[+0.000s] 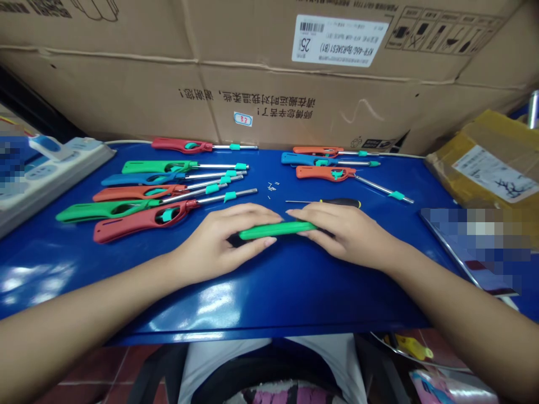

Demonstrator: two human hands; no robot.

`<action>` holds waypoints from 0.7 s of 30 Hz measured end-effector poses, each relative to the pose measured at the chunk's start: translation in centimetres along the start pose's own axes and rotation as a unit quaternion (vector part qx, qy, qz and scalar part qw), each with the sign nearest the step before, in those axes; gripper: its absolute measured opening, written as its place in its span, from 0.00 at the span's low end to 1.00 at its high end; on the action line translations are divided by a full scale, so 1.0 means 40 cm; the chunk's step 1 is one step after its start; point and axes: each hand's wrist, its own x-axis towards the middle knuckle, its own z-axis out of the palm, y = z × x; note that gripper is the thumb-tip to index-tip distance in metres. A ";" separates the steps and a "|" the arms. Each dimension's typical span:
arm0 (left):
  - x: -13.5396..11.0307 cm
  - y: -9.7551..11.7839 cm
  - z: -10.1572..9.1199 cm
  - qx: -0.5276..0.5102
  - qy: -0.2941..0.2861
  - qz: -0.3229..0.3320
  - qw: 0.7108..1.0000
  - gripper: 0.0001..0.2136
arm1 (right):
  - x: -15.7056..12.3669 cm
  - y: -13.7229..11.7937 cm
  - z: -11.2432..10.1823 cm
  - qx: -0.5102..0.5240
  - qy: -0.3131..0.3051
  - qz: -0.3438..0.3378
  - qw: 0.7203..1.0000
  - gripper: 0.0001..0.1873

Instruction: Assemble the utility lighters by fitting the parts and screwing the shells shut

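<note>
Between my two hands, low over the front half of the table, is a green lighter handle [275,229], seen edge-on and lying crosswise. My left hand [229,235] grips its left end, thumb below and fingers above. The other end is pinched by my right hand [339,229], which hides whatever lies beyond it. Just behind my right fingers rests a screwdriver [342,202] with a black and yellow handle. Several small pale pins [273,187] are scattered behind the green handle. Nearest to my left hand lies a red long-necked lighter [145,220].
Several more lighters [160,167] lie in a left group, with a smaller group [324,173] at back right. A large cardboard box [252,73] walls off the back. A power strip [54,168] stands left; a taped parcel [475,151] and a tablet-like device [458,252] lie right.
</note>
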 end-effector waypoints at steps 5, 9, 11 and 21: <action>-0.003 0.006 -0.003 0.021 -0.006 0.046 0.999 0.14 | 0.000 -0.009 0.006 0.035 -0.018 -0.028 0.999 0.20; -0.004 0.018 -0.003 0.023 -0.002 0.039 0.999 0.13 | -0.002 -0.013 0.012 0.050 0.006 -0.049 0.998 0.16; -0.004 0.021 -0.002 0.027 0.000 0.038 0.999 0.13 | -0.003 -0.015 0.013 0.049 0.010 -0.050 0.998 0.16; -0.002 0.016 0.013 0.010 -0.013 0.047 0.999 0.14 | 0.001 -0.029 0.025 0.029 0.006 -0.057 0.998 0.16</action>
